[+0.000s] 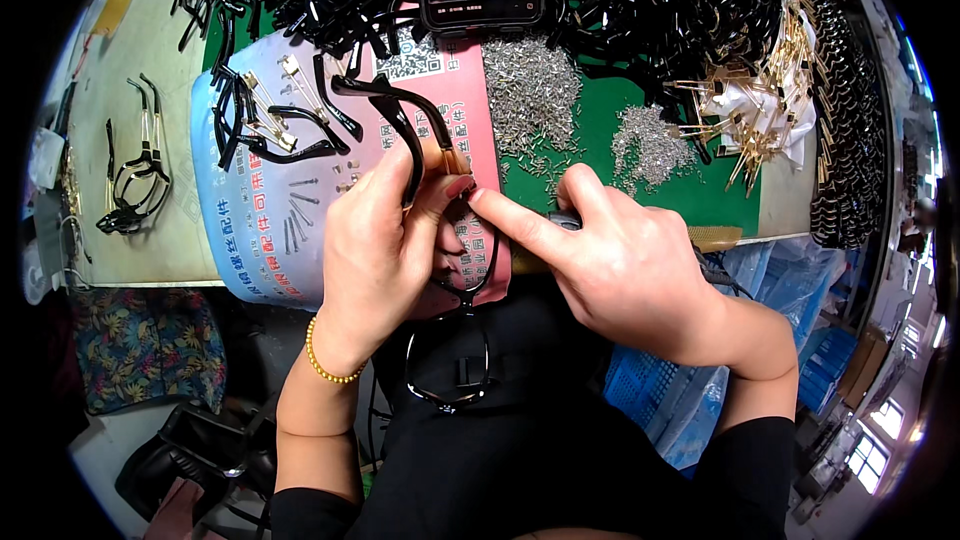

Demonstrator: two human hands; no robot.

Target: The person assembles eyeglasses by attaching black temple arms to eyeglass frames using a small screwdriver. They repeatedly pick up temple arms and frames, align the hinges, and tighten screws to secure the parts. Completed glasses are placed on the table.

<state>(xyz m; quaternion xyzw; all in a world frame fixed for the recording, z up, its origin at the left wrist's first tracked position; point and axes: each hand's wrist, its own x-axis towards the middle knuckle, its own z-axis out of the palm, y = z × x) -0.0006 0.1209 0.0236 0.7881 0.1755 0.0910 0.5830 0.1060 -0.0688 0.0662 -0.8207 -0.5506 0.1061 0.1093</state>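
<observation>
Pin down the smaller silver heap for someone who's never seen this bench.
Start at the green mat beyond the right hand. On it, between a larger silver heap on the left and gold-coloured parts on the right, lies the smaller silver heap. Its finer-looking pieces set it apart.

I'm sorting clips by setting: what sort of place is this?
Probably an eyeglass assembly workshop: the left hand holds a glossy black eyeglass frame, small silvery metal pieces lie heaped on a green work mat, and curved, glossy black temple arms are piled beyond them.
</observation>
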